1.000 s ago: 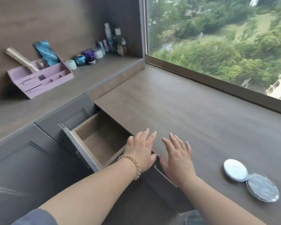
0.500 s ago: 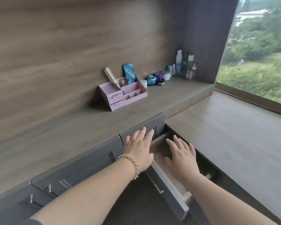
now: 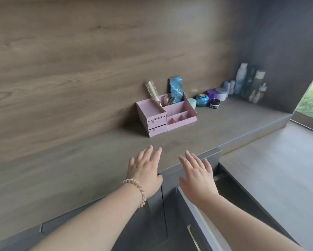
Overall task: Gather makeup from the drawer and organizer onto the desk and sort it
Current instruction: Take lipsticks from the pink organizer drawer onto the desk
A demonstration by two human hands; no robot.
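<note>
Where grey drawer fronts (image 3: 148, 211) end, wood-grain counter (image 3: 65, 171), matching wall (image 3: 97, 51).

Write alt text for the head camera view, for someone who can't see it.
Two bare hands, the left hand with a beaded bracelet and the right hand, reach open and empty over a grey counter toward a pink organizer holding a hairbrush. Jars and bottles line the back corner; a drawer is open below.
</note>
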